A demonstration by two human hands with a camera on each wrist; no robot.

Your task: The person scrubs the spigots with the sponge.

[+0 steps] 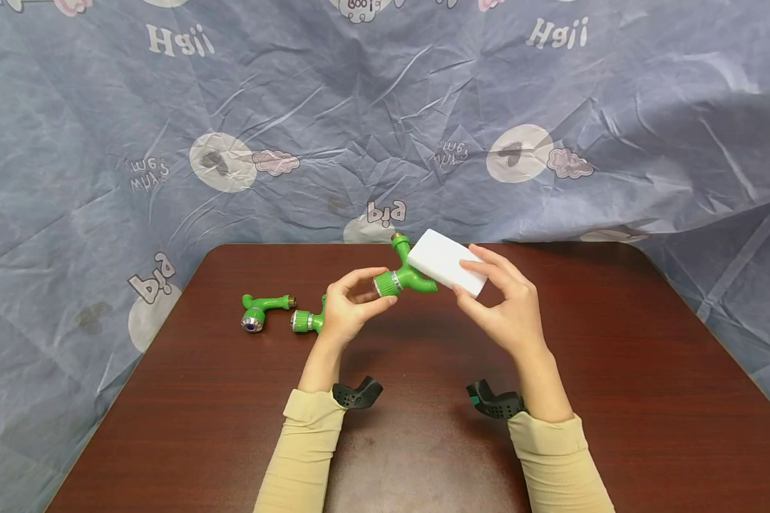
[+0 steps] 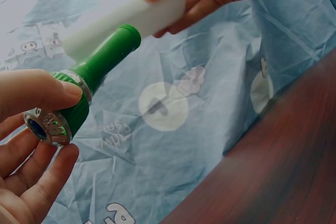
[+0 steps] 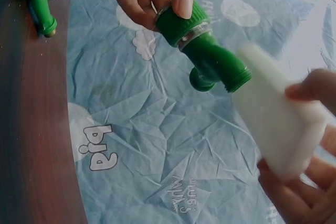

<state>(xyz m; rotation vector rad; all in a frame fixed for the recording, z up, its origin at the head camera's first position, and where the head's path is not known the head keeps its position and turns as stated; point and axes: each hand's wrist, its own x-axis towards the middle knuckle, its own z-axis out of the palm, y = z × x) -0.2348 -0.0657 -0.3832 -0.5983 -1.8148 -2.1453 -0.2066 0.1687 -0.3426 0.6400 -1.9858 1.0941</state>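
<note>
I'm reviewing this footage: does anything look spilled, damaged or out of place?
Nothing looks spilled or plainly damaged. The left hand holds a green tap, the right hand a white block. Only the blue cloth behind the table looks untidy, being heavily creased.

We can pass over the tabletop (image 1: 648,356) right of our right hand (image 1: 508,308); leftward, two green taps (image 1: 254,313) obstruct our way.

The head view looks forward and down across the tabletop (image 1: 417,456) to a blue printed cloth (image 1: 359,92). Left and right wrist views face that cloth close-up, both sharing the green tap (image 3: 207,52) and white block (image 3: 273,114).
</note>
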